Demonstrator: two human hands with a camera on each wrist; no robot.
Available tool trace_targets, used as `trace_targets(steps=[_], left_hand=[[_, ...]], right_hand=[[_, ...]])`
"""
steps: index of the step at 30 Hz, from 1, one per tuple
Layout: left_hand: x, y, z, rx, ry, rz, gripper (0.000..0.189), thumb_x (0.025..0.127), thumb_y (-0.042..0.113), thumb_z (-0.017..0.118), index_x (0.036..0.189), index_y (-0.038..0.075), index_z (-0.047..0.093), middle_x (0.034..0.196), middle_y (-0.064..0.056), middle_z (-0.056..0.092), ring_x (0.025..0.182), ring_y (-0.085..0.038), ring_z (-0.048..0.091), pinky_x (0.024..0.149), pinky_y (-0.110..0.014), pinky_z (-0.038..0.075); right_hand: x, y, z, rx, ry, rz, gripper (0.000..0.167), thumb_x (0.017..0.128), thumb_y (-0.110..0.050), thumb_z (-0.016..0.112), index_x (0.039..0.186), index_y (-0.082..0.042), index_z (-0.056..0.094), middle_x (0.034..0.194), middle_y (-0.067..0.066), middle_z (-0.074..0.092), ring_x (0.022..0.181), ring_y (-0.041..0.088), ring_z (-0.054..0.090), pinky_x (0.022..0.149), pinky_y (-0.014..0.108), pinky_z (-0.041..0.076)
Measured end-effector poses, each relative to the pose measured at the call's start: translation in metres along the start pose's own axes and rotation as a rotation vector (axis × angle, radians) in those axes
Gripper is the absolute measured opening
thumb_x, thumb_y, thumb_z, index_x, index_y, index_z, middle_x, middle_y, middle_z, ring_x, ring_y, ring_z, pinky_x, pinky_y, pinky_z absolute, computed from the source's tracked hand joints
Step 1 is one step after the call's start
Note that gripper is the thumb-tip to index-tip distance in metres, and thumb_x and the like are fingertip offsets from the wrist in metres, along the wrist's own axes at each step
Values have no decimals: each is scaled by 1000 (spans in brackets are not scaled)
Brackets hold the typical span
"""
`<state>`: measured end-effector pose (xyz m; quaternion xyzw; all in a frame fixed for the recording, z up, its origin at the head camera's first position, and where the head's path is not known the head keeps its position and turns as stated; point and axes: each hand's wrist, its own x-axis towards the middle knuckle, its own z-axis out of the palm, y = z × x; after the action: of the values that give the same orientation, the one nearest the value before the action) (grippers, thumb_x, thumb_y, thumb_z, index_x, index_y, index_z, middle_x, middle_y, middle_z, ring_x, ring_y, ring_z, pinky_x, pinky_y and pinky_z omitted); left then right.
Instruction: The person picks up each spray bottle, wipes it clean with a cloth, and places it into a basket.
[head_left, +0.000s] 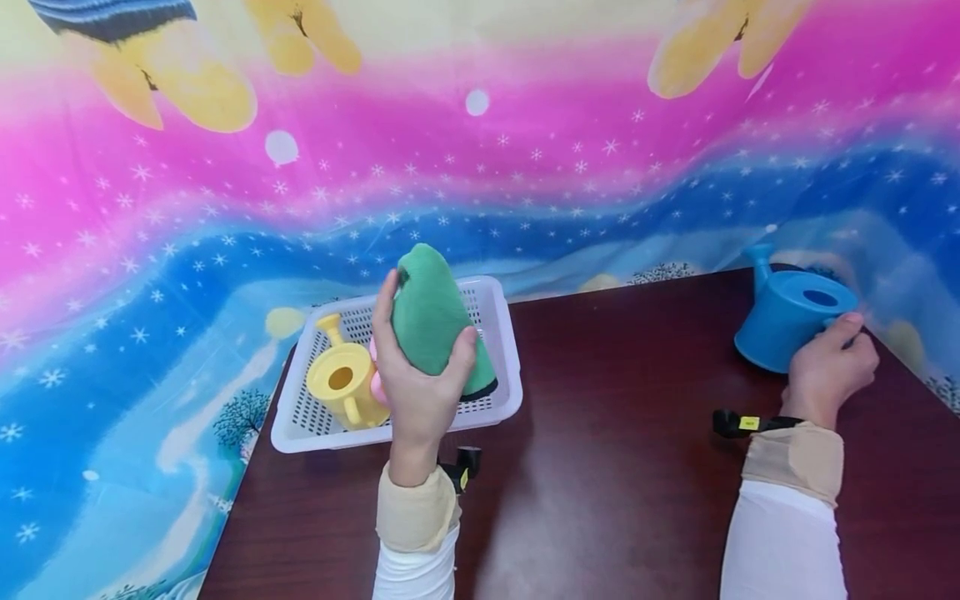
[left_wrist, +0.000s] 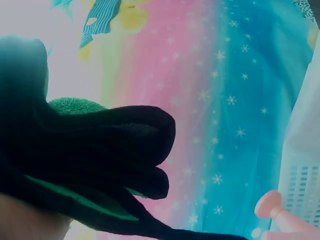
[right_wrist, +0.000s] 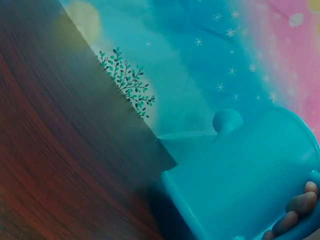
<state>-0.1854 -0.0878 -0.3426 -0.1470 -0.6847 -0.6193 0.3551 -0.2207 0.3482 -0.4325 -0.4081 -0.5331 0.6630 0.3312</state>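
My left hand (head_left: 422, 392) grips a green plush thing (head_left: 427, 312) from below, fingers at its left side and thumb at its right. It is held up over a white perforated basket (head_left: 512, 367); the left wrist view shows its dark underside (left_wrist: 110, 135), too dim to make out its kind. At the table's far right, my right hand (head_left: 834, 367) holds a blue watering can (head_left: 776, 329) by its handle. The can's body (right_wrist: 250, 175) leans in the right wrist view, fingers (right_wrist: 302, 202) curled around the handle. Whether its base touches the table I cannot tell.
In the basket sit a yellow watering can (head_left: 330, 371) and a pink item, mostly hidden by my left hand; a pink spout (left_wrist: 272, 205) shows at the left wrist view's edge. A dark wooden table (head_left: 615, 467) lies below, with a patterned cloth (head_left: 570, 167) hanging behind.
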Motion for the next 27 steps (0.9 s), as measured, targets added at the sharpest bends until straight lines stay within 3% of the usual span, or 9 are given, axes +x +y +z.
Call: trace_targets(steps=[4, 8, 12, 17, 19, 23, 25, 27], left_hand=[[4, 1, -6, -43, 52, -52, 89, 83, 10, 76, 162, 18, 36, 150, -7, 50, 125, -24, 56, 98, -45, 54], [8, -1, -17, -88, 141, -88, 80, 84, 7, 70, 158, 12, 41, 143, -5, 55, 122, -26, 57, 95, -37, 56], [13, -6, -32, -161, 256, 1, 68, 85, 3, 65, 151, 4, 48, 128, -6, 63, 113, -26, 62, 96, -35, 55], [18, -7, -54, -337, 360, 109, 61, 87, 0, 61, 146, 1, 47, 118, -15, 66, 101, -31, 71, 94, -38, 58], [20, -6, -62, -395, 391, 118, 60, 87, -1, 59, 146, 1, 46, 117, -18, 64, 95, -34, 73, 91, -39, 60], [23, -5, -76, -407, 509, 102, 56, 84, -2, 61, 140, -1, 54, 111, -17, 64, 89, -29, 67, 86, -37, 59], [24, -5, -81, -390, 573, 86, 50, 83, -2, 64, 133, -2, 60, 108, -15, 65, 90, -26, 63, 85, -36, 57], [25, -5, -86, -392, 628, 73, 44, 82, -2, 66, 125, -2, 64, 105, -13, 67, 92, -25, 60, 85, -36, 54]], right_hand=[[3, 2, 0, -38, -8, 35, 43, 111, -46, 42, 78, -18, 50, 78, -7, 40, 73, 7, 37, 89, 24, 26], [8, 5, 0, -136, -31, 91, 41, 112, -46, 38, 84, -23, 56, 82, -11, 46, 79, 4, 39, 97, 24, 28], [11, 6, 0, -202, -49, 123, 44, 113, -46, 35, 83, -26, 60, 82, -14, 49, 84, 1, 39, 112, 27, 29], [10, 6, 2, -172, -46, 137, 47, 112, -46, 38, 77, -26, 62, 77, -15, 52, 83, 2, 41, 107, 25, 29], [10, 5, 1, -151, -46, 152, 47, 111, -46, 40, 77, -25, 63, 77, -16, 53, 83, 2, 41, 102, 23, 28], [9, 4, -1, -148, -38, 158, 43, 110, -47, 43, 78, -22, 57, 81, -13, 47, 84, 3, 39, 99, 23, 27], [6, 4, -2, -162, -4, 142, 36, 110, -48, 44, 82, -26, 51, 91, -17, 43, 99, -2, 43, 106, 21, 28], [1, 5, -1, -193, 90, 58, 29, 109, -48, 44, 84, -33, 44, 99, -20, 38, 115, -3, 42, 113, 19, 26]])
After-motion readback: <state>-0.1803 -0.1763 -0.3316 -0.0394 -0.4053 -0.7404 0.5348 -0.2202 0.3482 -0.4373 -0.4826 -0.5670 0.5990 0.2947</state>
